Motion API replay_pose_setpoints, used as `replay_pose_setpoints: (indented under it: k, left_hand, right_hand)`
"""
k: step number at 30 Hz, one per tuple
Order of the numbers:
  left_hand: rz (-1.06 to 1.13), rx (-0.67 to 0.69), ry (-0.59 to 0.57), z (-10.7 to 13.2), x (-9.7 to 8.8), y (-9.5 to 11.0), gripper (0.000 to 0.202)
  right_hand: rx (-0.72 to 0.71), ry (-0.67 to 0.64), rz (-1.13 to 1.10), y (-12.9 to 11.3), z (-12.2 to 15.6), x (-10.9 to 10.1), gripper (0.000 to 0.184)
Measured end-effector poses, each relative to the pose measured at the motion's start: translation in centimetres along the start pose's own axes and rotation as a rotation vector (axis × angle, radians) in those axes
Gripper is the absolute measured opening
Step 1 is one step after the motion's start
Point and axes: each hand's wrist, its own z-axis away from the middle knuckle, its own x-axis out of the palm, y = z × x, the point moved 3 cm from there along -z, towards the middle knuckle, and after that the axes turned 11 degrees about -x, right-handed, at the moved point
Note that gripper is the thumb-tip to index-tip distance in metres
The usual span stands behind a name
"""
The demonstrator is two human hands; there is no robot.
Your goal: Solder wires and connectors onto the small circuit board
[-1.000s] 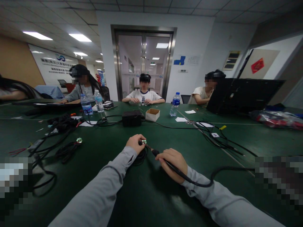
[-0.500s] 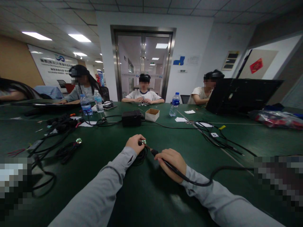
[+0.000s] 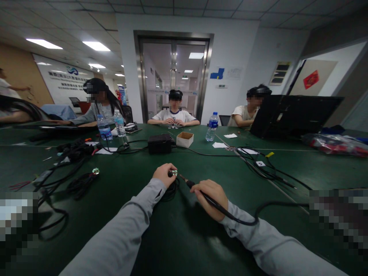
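My left hand (image 3: 162, 175) rests on the green table (image 3: 178, 237) with its fingers pinched on a small circuit board (image 3: 173, 173). A coil of black cable (image 3: 170, 189) lies just under that hand. My right hand (image 3: 209, 198) is closed around a black soldering iron (image 3: 192, 186), held like a pen. The iron's thin tip (image 3: 181, 178) points left and reaches the small board. The iron's black cord (image 3: 253, 220) runs back over my right sleeve and off to the right.
Black cables (image 3: 71, 180) sprawl at the left and more cables (image 3: 258, 165) at the right. A black power box (image 3: 160, 143), a small cardboard box (image 3: 185, 139), water bottles (image 3: 212, 126) and an open laptop (image 3: 290, 115) stand farther back. Three people sit across the table.
My right hand has drawn back slightly to the right, so more of the iron's tip shows. My left hand and the board stay put. A person has appeared at the far left.
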Motion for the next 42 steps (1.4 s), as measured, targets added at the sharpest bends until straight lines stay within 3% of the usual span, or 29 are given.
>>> replay_pose_setpoints:
  k: [42]
  left_hand:
    - [0.027,0.040,0.017,-0.12,0.32,-0.31,0.017]
  right_hand:
    - [-0.022,-0.013,0.036,-0.41,-0.31,-0.17,0.027]
